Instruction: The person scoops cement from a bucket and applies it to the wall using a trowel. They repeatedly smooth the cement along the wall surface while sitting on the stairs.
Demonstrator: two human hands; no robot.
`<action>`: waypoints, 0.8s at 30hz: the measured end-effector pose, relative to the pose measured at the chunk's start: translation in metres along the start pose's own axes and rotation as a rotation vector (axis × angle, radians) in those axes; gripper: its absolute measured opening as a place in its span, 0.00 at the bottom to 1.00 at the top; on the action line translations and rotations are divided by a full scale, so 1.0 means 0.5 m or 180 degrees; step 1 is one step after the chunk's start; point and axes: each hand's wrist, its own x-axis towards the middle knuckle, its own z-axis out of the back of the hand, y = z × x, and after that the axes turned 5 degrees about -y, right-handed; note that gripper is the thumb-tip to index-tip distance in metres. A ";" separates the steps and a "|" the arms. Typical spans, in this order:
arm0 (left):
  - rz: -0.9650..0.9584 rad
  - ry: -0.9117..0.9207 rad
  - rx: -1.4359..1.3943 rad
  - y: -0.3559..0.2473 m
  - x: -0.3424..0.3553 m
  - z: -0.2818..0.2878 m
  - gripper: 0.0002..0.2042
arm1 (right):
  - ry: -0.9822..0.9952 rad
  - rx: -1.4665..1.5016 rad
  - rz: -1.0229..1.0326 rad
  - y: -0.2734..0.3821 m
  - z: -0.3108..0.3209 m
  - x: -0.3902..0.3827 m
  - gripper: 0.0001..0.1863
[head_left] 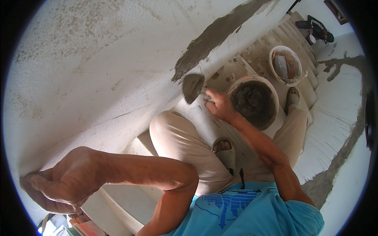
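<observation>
My right hand [219, 104] is closed round the handle of a pointing trowel. Grey mortar coats the trowel blade [193, 89], which is at the white wall [130, 59], just below the lower end of a dark strip of wet mortar [212, 39]. Right beside that hand stands a round bucket [271, 87] with dark wet mortar [252, 100] in it. My left hand [65, 179] is out at the far left by the wall, wrist bent and fingers curled in. Anything inside its fingers is hidden.
Pale, splattered stairs [260, 51] run up and down around my legs. A second bucket [297, 80] with a brick-coloured piece inside stands farther up. Dark bags or cloth [317, 29] lie at the top right. The right wall bears a mortar strip [323, 185]. Reddish stacked items [88, 226] sit lower left.
</observation>
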 end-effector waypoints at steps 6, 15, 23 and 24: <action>0.0052 -0.0050 -0.0254 0.001 0.002 0.000 0.07 | -0.0722 0.0383 -0.0169 0.028 0.033 0.088 0.09; 0.0121 -0.0095 -0.0281 -0.014 -0.011 -0.010 0.08 | 0.0022 -0.0251 0.0374 -0.003 0.016 0.030 0.09; 0.0014 0.0016 -0.0219 -0.001 0.001 -0.002 0.07 | -0.0499 0.0305 -0.0077 0.027 0.043 0.083 0.09; 0.0030 0.0017 -0.0238 0.001 0.000 0.000 0.07 | -0.0542 0.0232 -0.0005 0.021 0.039 0.088 0.08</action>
